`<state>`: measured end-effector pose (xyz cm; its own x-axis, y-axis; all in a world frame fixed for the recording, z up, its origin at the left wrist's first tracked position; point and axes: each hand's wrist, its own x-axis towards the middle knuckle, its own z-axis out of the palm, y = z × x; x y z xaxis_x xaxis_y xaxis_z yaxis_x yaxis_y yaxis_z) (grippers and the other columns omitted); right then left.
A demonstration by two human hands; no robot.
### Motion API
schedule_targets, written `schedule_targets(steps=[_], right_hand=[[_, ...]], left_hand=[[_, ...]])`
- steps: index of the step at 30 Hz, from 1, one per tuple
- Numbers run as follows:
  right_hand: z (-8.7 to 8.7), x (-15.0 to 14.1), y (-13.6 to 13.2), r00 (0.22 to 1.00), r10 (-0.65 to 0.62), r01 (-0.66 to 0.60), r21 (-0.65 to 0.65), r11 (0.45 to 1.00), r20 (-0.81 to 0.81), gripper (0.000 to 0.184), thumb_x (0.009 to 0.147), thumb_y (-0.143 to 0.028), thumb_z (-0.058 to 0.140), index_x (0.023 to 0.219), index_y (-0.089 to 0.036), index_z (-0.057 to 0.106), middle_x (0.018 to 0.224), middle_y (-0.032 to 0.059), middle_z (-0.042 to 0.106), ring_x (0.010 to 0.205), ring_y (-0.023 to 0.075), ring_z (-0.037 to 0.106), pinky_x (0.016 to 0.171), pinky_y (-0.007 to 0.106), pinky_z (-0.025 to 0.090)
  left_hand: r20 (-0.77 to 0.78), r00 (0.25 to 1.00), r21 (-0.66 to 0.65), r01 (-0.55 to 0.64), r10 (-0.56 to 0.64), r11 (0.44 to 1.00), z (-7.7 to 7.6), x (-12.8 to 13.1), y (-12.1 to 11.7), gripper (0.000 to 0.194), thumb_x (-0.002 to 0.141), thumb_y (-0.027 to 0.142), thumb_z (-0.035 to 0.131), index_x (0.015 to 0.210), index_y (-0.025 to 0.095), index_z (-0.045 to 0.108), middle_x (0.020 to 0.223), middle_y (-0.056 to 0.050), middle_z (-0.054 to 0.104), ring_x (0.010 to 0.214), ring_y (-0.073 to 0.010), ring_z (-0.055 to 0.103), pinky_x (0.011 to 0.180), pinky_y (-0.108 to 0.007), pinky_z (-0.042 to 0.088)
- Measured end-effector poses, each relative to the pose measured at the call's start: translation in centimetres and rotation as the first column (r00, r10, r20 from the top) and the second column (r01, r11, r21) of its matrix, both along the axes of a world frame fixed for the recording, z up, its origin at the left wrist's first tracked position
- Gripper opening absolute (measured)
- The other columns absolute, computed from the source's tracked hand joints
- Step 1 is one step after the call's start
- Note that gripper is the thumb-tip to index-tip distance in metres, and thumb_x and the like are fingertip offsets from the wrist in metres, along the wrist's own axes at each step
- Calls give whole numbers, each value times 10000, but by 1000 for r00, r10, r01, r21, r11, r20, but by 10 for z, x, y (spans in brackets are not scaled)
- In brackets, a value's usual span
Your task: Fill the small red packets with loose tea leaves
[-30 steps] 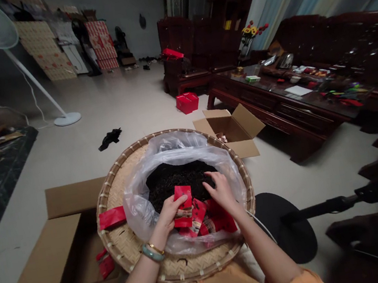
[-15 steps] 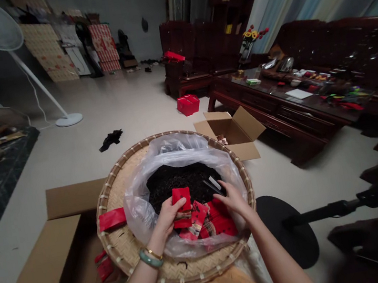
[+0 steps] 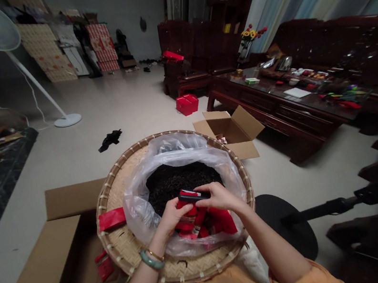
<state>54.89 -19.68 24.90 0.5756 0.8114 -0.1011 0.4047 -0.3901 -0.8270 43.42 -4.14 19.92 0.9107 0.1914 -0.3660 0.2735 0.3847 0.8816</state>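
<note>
- Left hand (image 3: 170, 217): narrow grip, fingers closed around a red packet (image 3: 189, 218) held upright above the tray.
- Right hand (image 3: 219, 197): narrow pinch on a black clip (image 3: 190, 197) lying across the packet's top; its exact kind is hard to tell.
- Dark loose leaves (image 3: 177, 182), probably tea, sit directly below, inside a clear plastic bag (image 3: 177, 155) lining a round bamboo tray (image 3: 183, 277).
- Other red packets (image 3: 220, 221) lie against the bag just under my hands.
- Risk: a loosened pinch could drop the clip into the leaves, where dark on dark would hide it.
- Risk: tilting the packet could spill any contents; whether it is open cannot be seen.
- Risk: a hasty wrist movement could knock the lower packets or snag the thin bag.
</note>
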Motion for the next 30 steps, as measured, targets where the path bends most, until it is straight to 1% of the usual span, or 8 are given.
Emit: schedule_targets(steps=[6,11,16,18,21,23,26,30], right_hand=[[3,-6,6,999,-44,44,3,999,-6,365,668,-309,687,1025,-231,699,970,30,714,879,265,653,781,329,481],[0,-6,7,997,-79,79,-12,997,-4,343,672,-306,677,1004,-231,709,930,29,723,810,255,665,737,320,489],[-1,-6,9,997,-76,77,-14,997,10,319,677,-309,671,983,-231,719,893,23,729,768,250,664,684,304,485],[0,-7,10,996,-89,89,-20,996,13,320,673,-308,674,978,-225,721,855,20,732,740,244,662,646,290,479],[3,-7,12,996,-88,88,-28,996,3,329,670,-313,674,986,-232,719,778,9,731,702,235,655,602,272,464],[3,-7,14,997,-75,75,-32,997,1,330,675,-318,669,992,-238,716,747,4,726,683,229,649,586,265,455],[1,-3,16,997,-74,74,-46,996,6,339,673,-333,671,991,-226,718,734,8,723,662,221,638,565,257,444],[-3,3,19,997,-81,80,-66,995,-15,360,656,-342,682,987,-207,721,746,8,721,623,197,617,549,246,435]], left_hand=[[-2,1000,47,-24,24,999,-1,-1,1,399,573,331,785,866,102,638,732,-48,684,608,-167,640,559,-270,528],[-40,999,-49,-6,4,999,3,-1,-3,432,549,349,796,866,124,605,737,-38,681,583,-180,646,533,-311,541],[-54,998,-46,-16,14,999,3,-2,-3,439,537,354,800,853,122,602,706,-26,668,568,-170,633,529,-306,536],[-19,999,-36,-41,40,999,2,-1,0,451,565,364,784,909,128,613,738,-30,676,600,-164,636,559,-288,527],[85,988,-18,-124,126,992,4,4,7,466,648,408,717,1019,139,628,872,-61,693,703,-159,641,637,-257,504],[118,981,24,-158,154,987,5,8,12,430,681,423,684,992,128,656,909,-80,696,726,-155,632,655,-241,485],[106,985,86,-145,135,986,8,13,18,388,679,420,684,917,114,686,830,-73,702,661,-141,609,614,-227,458],[95,983,79,-168,160,983,8,18,20,371,647,418,703,862,116,701,712,-38,688,566,-120,570,553,-217,422]])
